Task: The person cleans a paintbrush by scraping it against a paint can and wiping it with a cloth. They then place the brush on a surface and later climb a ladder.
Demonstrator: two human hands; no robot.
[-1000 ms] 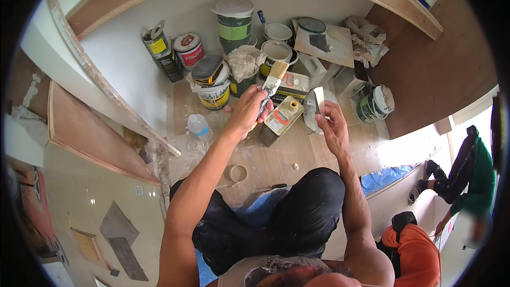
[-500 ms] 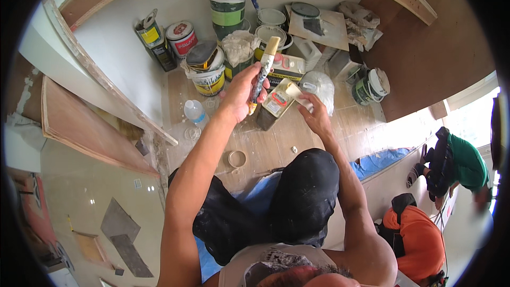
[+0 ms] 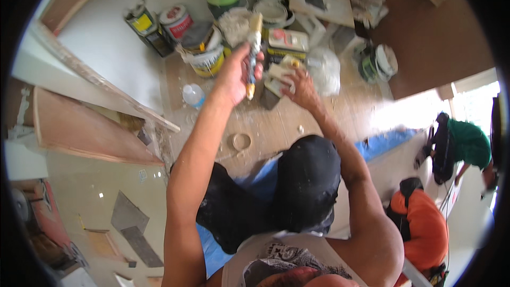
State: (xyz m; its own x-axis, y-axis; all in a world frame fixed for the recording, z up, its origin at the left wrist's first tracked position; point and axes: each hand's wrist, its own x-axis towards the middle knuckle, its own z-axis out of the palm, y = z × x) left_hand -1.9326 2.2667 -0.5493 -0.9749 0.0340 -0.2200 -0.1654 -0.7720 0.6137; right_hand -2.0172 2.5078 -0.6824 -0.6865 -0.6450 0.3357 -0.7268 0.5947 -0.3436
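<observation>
My left hand is closed around the paint-smeared, wrapped handle of a paintbrush, its pale bristle end pointing up and away from me. Just right of it, my right hand is at the top of a rectangular metal tin, fingers bent over a pale flat piece. Motion blurs that piece, so its kind and exact edges cannot be told. Behind the tin stands another rectangular tin with a pale top. A clear plastic bag lies to the right of both.
Several paint buckets and cans, including a yellow-labelled bucket, crowd the wall. A plastic bottle and a tape ring lie on the floor. Blue sheeting runs to the right. Two people, in orange and green, are at right.
Both hands have moved up in the picture, the left with the paintbrush, now more upright. My right hand has shifted left over the tin's top. The whole view has shifted slightly.
</observation>
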